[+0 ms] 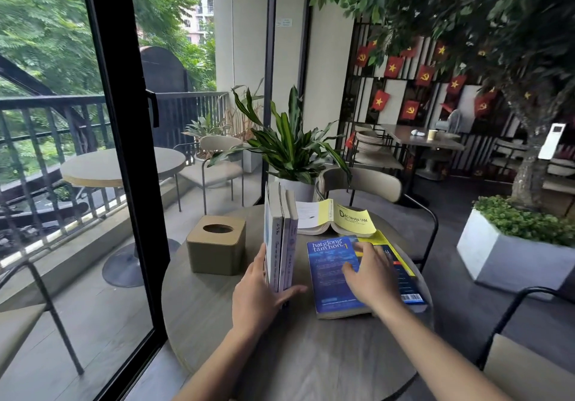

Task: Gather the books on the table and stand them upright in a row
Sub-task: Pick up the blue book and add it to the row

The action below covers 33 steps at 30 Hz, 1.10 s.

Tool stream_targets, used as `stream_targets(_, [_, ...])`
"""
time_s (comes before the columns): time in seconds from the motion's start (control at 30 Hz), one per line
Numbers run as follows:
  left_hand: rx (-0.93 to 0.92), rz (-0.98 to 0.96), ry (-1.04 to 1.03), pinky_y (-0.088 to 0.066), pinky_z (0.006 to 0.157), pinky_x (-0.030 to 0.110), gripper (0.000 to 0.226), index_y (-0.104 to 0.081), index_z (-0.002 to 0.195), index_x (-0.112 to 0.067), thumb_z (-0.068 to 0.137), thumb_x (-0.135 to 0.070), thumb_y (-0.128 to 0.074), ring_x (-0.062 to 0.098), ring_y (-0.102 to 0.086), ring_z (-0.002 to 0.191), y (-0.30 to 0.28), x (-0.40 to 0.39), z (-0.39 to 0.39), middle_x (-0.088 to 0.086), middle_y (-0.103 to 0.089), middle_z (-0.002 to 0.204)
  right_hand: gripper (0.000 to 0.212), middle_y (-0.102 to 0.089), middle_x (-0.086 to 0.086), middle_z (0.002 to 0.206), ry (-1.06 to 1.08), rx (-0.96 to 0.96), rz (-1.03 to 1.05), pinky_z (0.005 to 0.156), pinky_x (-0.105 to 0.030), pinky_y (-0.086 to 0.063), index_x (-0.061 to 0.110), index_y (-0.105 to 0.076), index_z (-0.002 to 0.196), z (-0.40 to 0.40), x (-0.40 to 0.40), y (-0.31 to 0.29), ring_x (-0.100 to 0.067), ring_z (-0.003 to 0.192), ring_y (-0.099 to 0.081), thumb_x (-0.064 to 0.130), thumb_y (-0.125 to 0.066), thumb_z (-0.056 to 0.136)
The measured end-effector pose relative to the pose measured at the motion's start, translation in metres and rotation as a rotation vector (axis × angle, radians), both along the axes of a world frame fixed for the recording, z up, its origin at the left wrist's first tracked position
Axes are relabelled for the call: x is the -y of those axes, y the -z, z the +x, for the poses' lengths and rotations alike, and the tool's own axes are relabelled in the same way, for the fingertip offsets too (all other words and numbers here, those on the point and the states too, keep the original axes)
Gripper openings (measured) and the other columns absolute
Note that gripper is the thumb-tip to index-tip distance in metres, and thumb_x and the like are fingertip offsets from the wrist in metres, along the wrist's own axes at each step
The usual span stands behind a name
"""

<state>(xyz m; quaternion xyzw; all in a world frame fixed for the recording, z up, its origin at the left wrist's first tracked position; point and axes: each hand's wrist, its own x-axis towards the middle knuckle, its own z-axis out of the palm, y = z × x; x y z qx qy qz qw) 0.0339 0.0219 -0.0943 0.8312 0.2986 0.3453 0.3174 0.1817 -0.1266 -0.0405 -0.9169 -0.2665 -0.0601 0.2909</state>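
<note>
Books (281, 239), three pale ones, stand upright in the left grip (258, 298); right grip (370, 273) lies open-fingered on a blue book (329, 276)

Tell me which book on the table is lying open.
The yellow book at the far edge, spread face down. The blue book lies closed; the standing books are shut.

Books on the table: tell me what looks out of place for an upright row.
The yellow book lies splayed open, face down, behind the others. The blue book lies flat atop another under the right hand. Only the upright books, steadied by the left hand, stand.
</note>
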Motion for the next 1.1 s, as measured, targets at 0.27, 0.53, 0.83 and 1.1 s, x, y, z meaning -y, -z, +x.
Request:
stream_targets(0.27, [-0.013, 0.027, -0.003, -0.052, 0.096, 0.04, 0.13, -0.024, 0.155, -0.027, 0.048, -0.091, -0.059, 0.018, -0.058, 0.121, 0.004, -0.001, 0.002, -0.004, -0.053, 0.144, 0.124, -0.031, -0.021, 0.151, 0.131, -0.246, -0.405, 0.106, -0.054, -0.039, 0.003, -0.018, 0.148, 0.027, -0.018, -0.003, -0.039, 0.137, -0.034, 0.072, -0.074, 0.061])
stream_targets(0.53, [-0.028, 0.006, -0.004, -0.052, 0.091, 0.036, 0.124, -0.025, 0.154, -0.031, 0.05, -0.085, -0.067, 0.018, -0.06, 0.118, 0.004, -0.002, 0.001, -0.006, -0.055, 0.141, 0.07, -0.067, -0.01, 0.115, 0.029, -0.38, -0.239, 0.088, -0.035, -0.054, 0.009, -0.065, 0.11, 0.035, -0.03, -0.012, -0.027, 0.101, -0.065, 0.041, -0.092, 0.053])
stream_targets(0.83, [0.012, -0.014, 0.024, -0.049, 0.092, 0.034, 0.13, -0.031, 0.152, -0.028, 0.042, -0.087, -0.066, 0.017, -0.057, 0.122, 0.002, -0.002, 0.0, -0.007, -0.055, 0.142, 0.035, -0.061, -0.008, 0.114, -0.09, -0.322, 0.672, 0.074, -0.029, -0.041, 0.009, -0.041, 0.124, 0.01, -0.036, -0.042, -0.022, 0.093, -0.057, 0.011, -0.06, 0.094])
stream_targets(1.1, [-0.008, -0.017, 0.061, -0.052, 0.091, 0.037, 0.139, -0.027, 0.154, -0.028, 0.036, -0.089, -0.069, 0.018, -0.058, 0.121, 0.001, -0.003, -0.003, -0.006, -0.054, 0.142, 0.035, -0.061, -0.01, 0.116, -0.243, -0.454, 0.76, 0.083, -0.032, -0.044, 0.015, -0.041, 0.119, -0.019, -0.065, -0.021, -0.024, 0.103, -0.06, 0.007, -0.062, 0.092])
